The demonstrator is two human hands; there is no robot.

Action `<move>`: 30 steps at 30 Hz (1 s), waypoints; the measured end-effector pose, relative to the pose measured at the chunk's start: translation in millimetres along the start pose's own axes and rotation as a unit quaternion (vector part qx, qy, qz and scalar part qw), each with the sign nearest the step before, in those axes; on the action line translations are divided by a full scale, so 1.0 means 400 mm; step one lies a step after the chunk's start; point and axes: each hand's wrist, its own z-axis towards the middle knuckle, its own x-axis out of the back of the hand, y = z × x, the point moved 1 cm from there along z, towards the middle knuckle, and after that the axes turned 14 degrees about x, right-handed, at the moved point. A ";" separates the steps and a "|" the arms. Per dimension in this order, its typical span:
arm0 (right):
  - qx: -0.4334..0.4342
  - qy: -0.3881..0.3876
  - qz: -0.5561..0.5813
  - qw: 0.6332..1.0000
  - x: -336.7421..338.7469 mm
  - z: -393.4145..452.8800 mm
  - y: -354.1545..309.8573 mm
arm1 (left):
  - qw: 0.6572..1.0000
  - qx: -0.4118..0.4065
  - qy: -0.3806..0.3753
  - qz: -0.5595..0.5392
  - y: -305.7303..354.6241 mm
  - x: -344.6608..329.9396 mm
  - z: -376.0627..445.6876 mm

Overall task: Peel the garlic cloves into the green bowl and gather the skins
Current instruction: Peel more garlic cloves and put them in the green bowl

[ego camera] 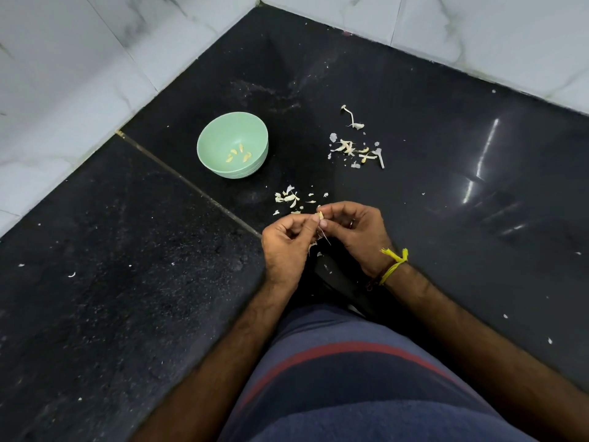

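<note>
- Both hands are up together over the polished black stone counter (pixel 446 218), working right above its front edge, where falling scraps land on the surface.
- The left hand (pixel 285 247) has thumb and forefinger pinched on the small pale garlic clove (pixel 319 215), the other fingers curled under; it looks like the holding hand.
- The right hand (pixel 358 232), with a yellow thread tied round the wrist (pixel 393 261), meets the clove from the other side, fingertips closed on it, likely nipping at the papery skin to strip it.
- A thin wisp of skin or stem (pixel 325 239) hangs below the pinch, half free, so I judge this clove is mid-peel and not ready to drop.
- The round pale green plastic bowl (pixel 232 145) stands upright, further back and to the left of the hands, within an easy reach; a few yellowish peeled cloves (pixel 237 153) lie in its bottom.
- A loose scatter of white skins (pixel 288 197) lies on the counter just beyond the hands, between them and the bowl.
- A second scatter of skins and dry stems (pixel 353 148) lies well to the right of the bowl, apart from the first.
- Gathering is not yet done: two separate patches, plus stray flecks across the stone.
</note>
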 end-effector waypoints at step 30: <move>0.106 -0.032 -0.157 0.981 -0.012 0.002 -0.015 | 0.995 0.079 0.032 0.048 0.003 -0.003 0.018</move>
